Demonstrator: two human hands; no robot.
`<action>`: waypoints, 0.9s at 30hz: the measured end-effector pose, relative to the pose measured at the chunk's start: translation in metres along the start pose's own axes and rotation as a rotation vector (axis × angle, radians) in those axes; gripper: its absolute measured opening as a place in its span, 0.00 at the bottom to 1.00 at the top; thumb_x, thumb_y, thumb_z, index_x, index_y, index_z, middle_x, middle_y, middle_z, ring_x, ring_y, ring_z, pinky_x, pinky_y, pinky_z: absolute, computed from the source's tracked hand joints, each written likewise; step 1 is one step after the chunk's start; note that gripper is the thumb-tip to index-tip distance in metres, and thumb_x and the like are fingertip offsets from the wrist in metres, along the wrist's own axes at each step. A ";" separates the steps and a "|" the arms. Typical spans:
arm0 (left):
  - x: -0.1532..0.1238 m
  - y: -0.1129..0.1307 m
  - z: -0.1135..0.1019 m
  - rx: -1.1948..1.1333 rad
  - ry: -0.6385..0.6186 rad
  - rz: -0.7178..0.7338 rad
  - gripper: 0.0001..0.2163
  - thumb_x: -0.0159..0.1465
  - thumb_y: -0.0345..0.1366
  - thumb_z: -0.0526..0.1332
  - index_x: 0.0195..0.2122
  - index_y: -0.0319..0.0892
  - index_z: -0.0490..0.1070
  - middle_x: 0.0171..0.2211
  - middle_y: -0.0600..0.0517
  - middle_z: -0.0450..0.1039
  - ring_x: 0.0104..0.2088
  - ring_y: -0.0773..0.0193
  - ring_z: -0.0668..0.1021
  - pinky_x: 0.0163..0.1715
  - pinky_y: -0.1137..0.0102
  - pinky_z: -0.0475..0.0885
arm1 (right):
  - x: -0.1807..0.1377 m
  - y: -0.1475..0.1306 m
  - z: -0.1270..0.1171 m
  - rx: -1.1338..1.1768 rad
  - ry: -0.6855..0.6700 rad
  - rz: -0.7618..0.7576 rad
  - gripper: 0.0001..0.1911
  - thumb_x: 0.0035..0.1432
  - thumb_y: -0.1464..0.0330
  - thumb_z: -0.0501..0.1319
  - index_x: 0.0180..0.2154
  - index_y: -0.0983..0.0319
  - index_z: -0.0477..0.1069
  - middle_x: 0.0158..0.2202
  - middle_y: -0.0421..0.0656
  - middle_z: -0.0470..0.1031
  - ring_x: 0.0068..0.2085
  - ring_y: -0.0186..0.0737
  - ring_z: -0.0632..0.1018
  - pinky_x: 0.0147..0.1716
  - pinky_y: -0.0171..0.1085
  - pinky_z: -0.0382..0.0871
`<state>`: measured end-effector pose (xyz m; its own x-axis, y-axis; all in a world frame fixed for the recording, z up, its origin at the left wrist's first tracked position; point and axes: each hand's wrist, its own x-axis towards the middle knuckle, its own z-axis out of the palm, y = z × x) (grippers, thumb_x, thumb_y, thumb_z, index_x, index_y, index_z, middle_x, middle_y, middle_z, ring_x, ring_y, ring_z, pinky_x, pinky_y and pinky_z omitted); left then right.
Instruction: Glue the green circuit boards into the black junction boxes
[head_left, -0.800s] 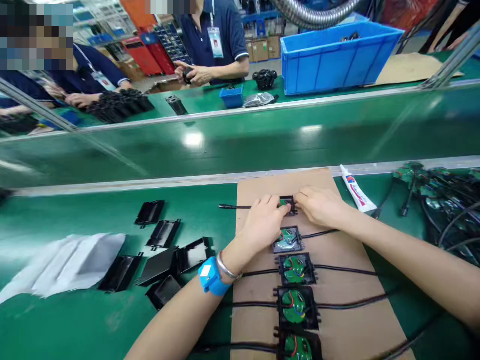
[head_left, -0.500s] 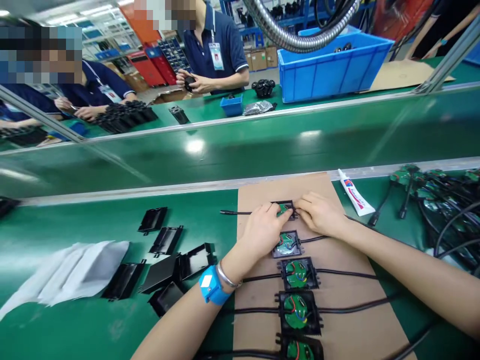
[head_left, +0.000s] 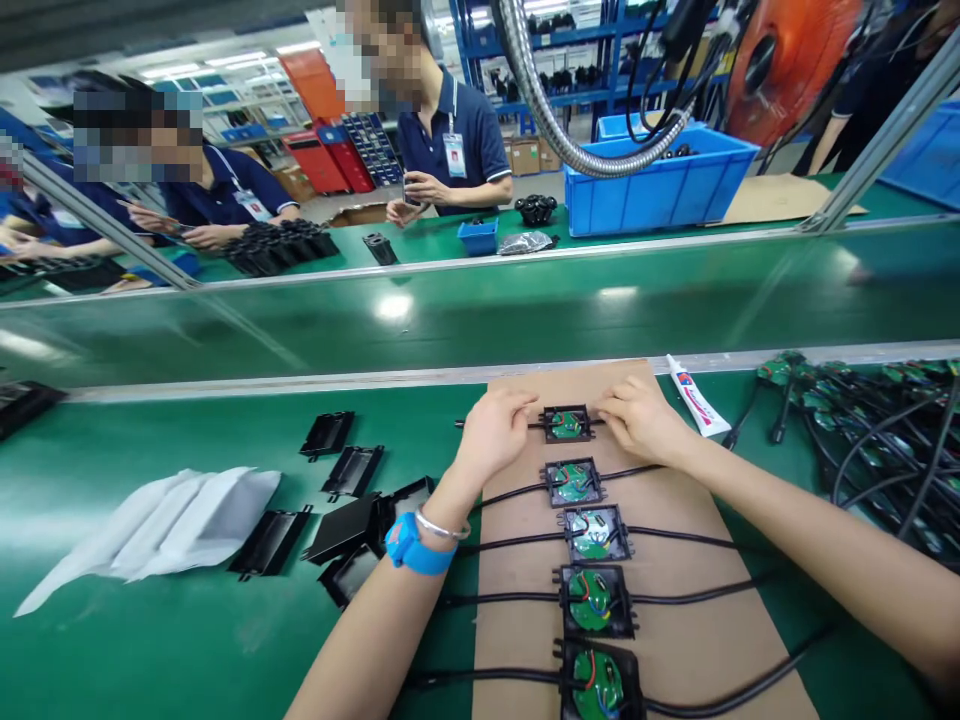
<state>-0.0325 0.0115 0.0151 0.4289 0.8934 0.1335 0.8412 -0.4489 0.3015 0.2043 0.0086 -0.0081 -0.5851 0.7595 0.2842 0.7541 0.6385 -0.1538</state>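
On a brown cardboard sheet (head_left: 675, 520) lies a column of several black open housings, each with a round green circuit board and a black cable running through. The farthest housing (head_left: 567, 423) sits between my hands. My left hand (head_left: 491, 432) rests just left of it, fingers curled over its cable. My right hand (head_left: 637, 418) is at its right side, fingertips pinched on the cable there. Nearer housings (head_left: 574, 482) (head_left: 590, 601) lie untouched below.
Several loose black covers (head_left: 352, 470) and white bags (head_left: 172, 520) lie on the green bench to the left. A white tube (head_left: 694, 397) and a tangle of cabled boards (head_left: 870, 430) are to the right. Beyond the green conveyor (head_left: 480, 300), people work near a blue crate (head_left: 660, 180).
My left hand has slid off the top of the farthest housing to its left side, uncovering the green board. The view has tilted upward.
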 end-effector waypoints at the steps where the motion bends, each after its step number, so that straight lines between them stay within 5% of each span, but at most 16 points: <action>1: 0.000 -0.006 0.000 -0.019 0.013 -0.042 0.13 0.65 0.28 0.54 0.46 0.40 0.76 0.45 0.47 0.77 0.45 0.58 0.77 0.47 0.66 0.71 | 0.002 -0.009 -0.003 -0.020 -0.004 0.017 0.15 0.63 0.75 0.51 0.42 0.67 0.75 0.36 0.51 0.73 0.41 0.47 0.68 0.42 0.43 0.63; 5: 0.003 -0.016 0.008 -0.100 -0.008 -0.075 0.07 0.62 0.31 0.60 0.33 0.42 0.79 0.33 0.51 0.80 0.35 0.62 0.79 0.38 0.69 0.72 | 0.019 -0.054 0.000 -0.077 -0.076 0.039 0.17 0.63 0.72 0.52 0.50 0.70 0.72 0.42 0.54 0.72 0.44 0.50 0.67 0.43 0.44 0.61; 9: 0.005 -0.017 0.016 -0.151 -0.025 -0.051 0.06 0.62 0.33 0.60 0.32 0.43 0.78 0.32 0.52 0.79 0.35 0.61 0.78 0.43 0.66 0.70 | 0.032 -0.081 0.008 -0.123 -0.140 0.120 0.20 0.65 0.66 0.51 0.50 0.73 0.71 0.42 0.57 0.72 0.46 0.54 0.67 0.43 0.46 0.60; 13: 0.003 -0.022 0.020 -0.194 -0.063 -0.061 0.06 0.61 0.35 0.61 0.34 0.45 0.79 0.35 0.52 0.78 0.37 0.60 0.77 0.46 0.63 0.68 | 0.032 -0.085 0.007 -0.137 -0.203 0.176 0.21 0.66 0.65 0.47 0.47 0.73 0.72 0.41 0.56 0.72 0.47 0.55 0.66 0.42 0.47 0.58; 21: 0.005 -0.017 0.023 -0.155 -0.087 -0.054 0.07 0.63 0.36 0.59 0.35 0.44 0.78 0.34 0.50 0.76 0.38 0.57 0.75 0.43 0.63 0.68 | 0.035 -0.075 0.011 -0.165 -0.207 -0.006 0.19 0.64 0.68 0.49 0.40 0.72 0.75 0.40 0.58 0.72 0.47 0.56 0.65 0.41 0.49 0.57; 24: -0.015 -0.002 0.006 -0.114 -0.039 -0.038 0.09 0.64 0.33 0.58 0.39 0.41 0.77 0.40 0.45 0.75 0.44 0.53 0.74 0.47 0.58 0.67 | 0.017 -0.072 -0.004 -0.159 -0.200 -0.006 0.21 0.65 0.66 0.49 0.51 0.71 0.71 0.47 0.57 0.71 0.49 0.56 0.66 0.43 0.50 0.59; 27: -0.068 0.010 -0.016 -0.130 -0.042 0.027 0.10 0.63 0.37 0.60 0.44 0.41 0.73 0.42 0.46 0.73 0.46 0.54 0.73 0.49 0.60 0.67 | -0.039 -0.076 -0.034 -0.008 -0.155 -0.016 0.22 0.66 0.64 0.50 0.58 0.65 0.64 0.56 0.54 0.66 0.55 0.55 0.63 0.49 0.51 0.60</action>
<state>-0.0585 -0.0539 0.0244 0.4668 0.8782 0.1046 0.7803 -0.4646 0.4187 0.1799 -0.0743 0.0245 -0.6358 0.7597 0.1366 0.7463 0.6502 -0.1424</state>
